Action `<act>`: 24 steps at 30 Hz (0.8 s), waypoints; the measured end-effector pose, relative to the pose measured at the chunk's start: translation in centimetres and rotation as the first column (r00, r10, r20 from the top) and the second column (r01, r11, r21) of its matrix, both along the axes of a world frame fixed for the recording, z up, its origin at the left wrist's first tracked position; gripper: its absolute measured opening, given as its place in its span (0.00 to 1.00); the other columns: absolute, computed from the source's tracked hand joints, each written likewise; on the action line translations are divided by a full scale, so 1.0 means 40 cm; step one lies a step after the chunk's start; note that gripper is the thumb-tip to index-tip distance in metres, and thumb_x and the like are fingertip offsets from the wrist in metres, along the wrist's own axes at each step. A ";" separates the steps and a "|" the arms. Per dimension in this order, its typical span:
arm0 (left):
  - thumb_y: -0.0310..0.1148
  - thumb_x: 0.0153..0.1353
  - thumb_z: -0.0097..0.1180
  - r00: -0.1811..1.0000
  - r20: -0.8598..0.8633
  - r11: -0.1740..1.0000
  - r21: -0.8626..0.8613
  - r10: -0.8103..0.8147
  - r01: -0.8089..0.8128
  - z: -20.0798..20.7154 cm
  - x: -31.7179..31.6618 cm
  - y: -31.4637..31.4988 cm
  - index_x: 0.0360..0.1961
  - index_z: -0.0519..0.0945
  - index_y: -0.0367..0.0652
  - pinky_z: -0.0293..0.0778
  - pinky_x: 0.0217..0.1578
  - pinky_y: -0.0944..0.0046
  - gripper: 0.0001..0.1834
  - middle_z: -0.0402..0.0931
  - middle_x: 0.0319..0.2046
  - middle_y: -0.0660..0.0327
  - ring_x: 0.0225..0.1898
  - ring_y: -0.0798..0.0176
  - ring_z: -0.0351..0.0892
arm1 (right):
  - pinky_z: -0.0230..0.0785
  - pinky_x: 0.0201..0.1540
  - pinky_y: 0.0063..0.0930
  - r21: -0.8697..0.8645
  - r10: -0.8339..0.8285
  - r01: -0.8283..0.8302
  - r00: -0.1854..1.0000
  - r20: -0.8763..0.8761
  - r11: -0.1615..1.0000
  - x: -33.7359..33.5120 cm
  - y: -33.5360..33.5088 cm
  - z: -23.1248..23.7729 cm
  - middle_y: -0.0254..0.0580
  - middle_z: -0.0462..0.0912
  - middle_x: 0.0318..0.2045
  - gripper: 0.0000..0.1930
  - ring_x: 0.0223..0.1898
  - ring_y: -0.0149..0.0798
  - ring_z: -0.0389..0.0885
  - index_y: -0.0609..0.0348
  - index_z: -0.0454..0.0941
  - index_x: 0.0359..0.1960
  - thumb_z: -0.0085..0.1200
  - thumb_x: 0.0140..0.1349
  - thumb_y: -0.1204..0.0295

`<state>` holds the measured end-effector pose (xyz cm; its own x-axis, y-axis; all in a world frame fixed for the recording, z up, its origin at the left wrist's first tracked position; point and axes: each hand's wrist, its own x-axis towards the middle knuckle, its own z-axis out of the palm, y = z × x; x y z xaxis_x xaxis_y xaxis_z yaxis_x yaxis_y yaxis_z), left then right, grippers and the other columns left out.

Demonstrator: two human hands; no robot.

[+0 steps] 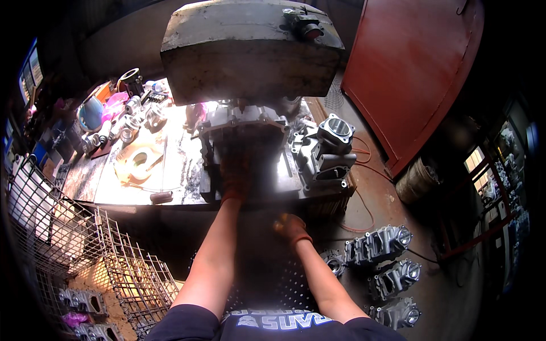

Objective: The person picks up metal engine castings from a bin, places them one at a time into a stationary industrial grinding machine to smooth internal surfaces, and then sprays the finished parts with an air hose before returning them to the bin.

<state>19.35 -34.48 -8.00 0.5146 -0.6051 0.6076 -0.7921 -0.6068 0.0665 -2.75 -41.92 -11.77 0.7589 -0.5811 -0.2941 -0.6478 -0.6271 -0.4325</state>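
My left hand (pixel 235 177), in a reddish work glove, reaches forward into the shadow in front of a grey metal casting (pixel 244 123). The casting sits at the bench's middle, under a big worn metal box (pixel 250 71). Shade hides the left fingers, so whether they touch the casting cannot be told. My right hand (pixel 293 228), also gloved, hangs lower, off the bench's front edge. Its fingers are curled closed and partly blurred; anything inside them is hidden. Just right of the middle casting stands another silvery casting (pixel 327 152) with a round bore on top.
The bench (pixel 185 187) carries a tape roll (pixel 136 162), small metal parts (pixel 129 126) and a blue-white tub (pixel 91 113) at left. Wire baskets (pixel 122 284) stand lower left. Several castings (pixel 378 244) lie lower right. A red panel (pixel 412 74) and red hose (pixel 364 204) are right.
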 end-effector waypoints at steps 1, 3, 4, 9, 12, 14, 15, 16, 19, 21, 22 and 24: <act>0.32 0.58 0.37 1.000 -0.001 1.000 -0.014 -0.007 0.007 -0.003 0.004 -0.001 0.56 0.69 0.50 0.47 0.64 0.50 0.23 0.68 0.55 0.59 0.60 0.59 0.63 | 0.69 0.50 0.38 0.002 0.004 -0.004 1.000 0.008 1.000 -0.001 -0.004 -0.010 0.51 0.79 0.44 0.24 0.48 0.50 0.77 0.58 0.77 0.46 0.58 0.51 0.55; 0.32 0.58 0.38 1.000 -0.006 0.999 -0.036 -0.020 0.020 0.006 0.001 0.003 0.56 0.70 0.50 0.47 0.64 0.50 0.23 0.69 0.55 0.58 0.59 0.57 0.64 | 0.68 0.50 0.38 -0.001 0.005 -0.005 0.999 0.040 1.000 -0.004 0.006 0.006 0.52 0.79 0.44 0.24 0.48 0.50 0.77 0.58 0.77 0.46 0.58 0.51 0.55; 0.34 0.56 0.44 0.999 0.025 0.999 -0.041 -0.019 0.020 0.010 0.000 0.006 0.58 0.67 0.50 0.49 0.64 0.50 0.25 0.68 0.55 0.57 0.59 0.56 0.64 | 0.68 0.51 0.38 -0.003 0.005 -0.005 0.998 0.057 1.000 -0.004 0.010 0.011 0.52 0.79 0.45 0.25 0.48 0.50 0.77 0.58 0.77 0.46 0.58 0.51 0.55; 0.37 0.50 0.56 0.999 0.034 0.998 -0.050 -0.040 0.042 0.040 -0.016 0.011 0.63 0.61 0.51 0.51 0.62 0.51 0.37 0.65 0.56 0.54 0.59 0.54 0.62 | 0.70 0.48 0.37 -0.021 -0.028 0.029 0.998 0.054 0.999 -0.006 0.005 -0.013 0.48 0.80 0.43 0.23 0.47 0.48 0.78 0.53 0.78 0.45 0.59 0.51 0.53; 0.38 0.49 0.57 0.999 0.032 0.998 -0.052 -0.030 0.031 0.038 -0.018 0.014 0.63 0.61 0.51 0.51 0.62 0.51 0.37 0.66 0.56 0.54 0.59 0.54 0.62 | 0.69 0.50 0.37 -0.015 -0.022 0.023 0.997 0.069 1.000 -0.005 0.007 -0.010 0.51 0.79 0.44 0.25 0.48 0.49 0.77 0.57 0.77 0.46 0.59 0.50 0.53; 0.38 0.49 0.58 0.998 0.046 0.997 -0.065 -0.035 0.038 0.038 -0.018 0.014 0.63 0.61 0.51 0.51 0.62 0.51 0.37 0.66 0.56 0.54 0.59 0.54 0.62 | 0.69 0.50 0.37 -0.017 -0.014 0.015 0.998 0.061 1.000 -0.004 0.007 -0.010 0.52 0.79 0.44 0.26 0.48 0.49 0.77 0.58 0.77 0.46 0.59 0.49 0.53; 0.38 0.48 0.58 0.998 0.052 0.997 -0.072 -0.038 0.042 0.038 -0.018 0.013 0.63 0.62 0.51 0.52 0.62 0.51 0.37 0.65 0.56 0.54 0.59 0.54 0.62 | 0.69 0.50 0.37 -0.018 -0.009 0.010 0.999 0.045 1.000 -0.003 0.005 -0.011 0.51 0.79 0.44 0.26 0.48 0.49 0.77 0.58 0.77 0.46 0.59 0.49 0.53; 0.38 0.48 0.59 0.998 0.044 0.996 -0.075 -0.040 0.043 0.038 -0.019 0.012 0.62 0.62 0.51 0.52 0.62 0.51 0.37 0.66 0.56 0.54 0.59 0.54 0.62 | 0.69 0.50 0.37 -0.018 -0.004 0.005 1.000 0.029 1.000 -0.002 0.004 -0.012 0.51 0.80 0.44 0.26 0.47 0.49 0.78 0.58 0.77 0.46 0.59 0.49 0.53; 0.38 0.48 0.59 0.999 0.027 0.996 -0.080 -0.044 0.046 0.037 -0.020 0.008 0.62 0.63 0.50 0.52 0.62 0.51 0.37 0.66 0.55 0.54 0.59 0.54 0.63 | 0.69 0.50 0.37 -0.024 0.010 -0.010 1.000 0.020 1.000 -0.002 -0.001 -0.020 0.51 0.80 0.43 0.26 0.47 0.49 0.78 0.58 0.78 0.45 0.59 0.48 0.54; 0.38 0.48 0.60 0.999 0.029 0.996 -0.080 -0.041 0.044 0.031 -0.013 0.007 0.62 0.63 0.50 0.52 0.62 0.51 0.37 0.67 0.55 0.54 0.59 0.53 0.63 | 0.69 0.50 0.37 -0.021 0.012 -0.012 1.000 0.022 1.000 -0.002 -0.002 -0.021 0.51 0.79 0.44 0.27 0.47 0.49 0.78 0.58 0.77 0.46 0.59 0.48 0.53; 0.38 0.47 0.60 0.998 0.038 0.996 -0.080 -0.040 0.043 0.028 -0.011 0.006 0.61 0.63 0.50 0.53 0.62 0.51 0.37 0.67 0.55 0.54 0.58 0.53 0.64 | 0.68 0.51 0.37 -0.019 0.013 -0.013 1.000 0.024 1.000 -0.002 -0.002 -0.022 0.51 0.79 0.45 0.27 0.48 0.49 0.77 0.58 0.77 0.46 0.59 0.48 0.53; 0.38 0.47 0.60 0.998 0.054 0.996 -0.081 -0.036 0.040 0.025 -0.008 0.007 0.61 0.63 0.50 0.53 0.61 0.51 0.37 0.67 0.54 0.54 0.58 0.53 0.64 | 0.68 0.52 0.36 -0.011 0.007 -0.007 1.000 0.017 1.000 -0.003 0.004 -0.003 0.50 0.79 0.46 0.28 0.49 0.48 0.77 0.58 0.76 0.48 0.59 0.48 0.53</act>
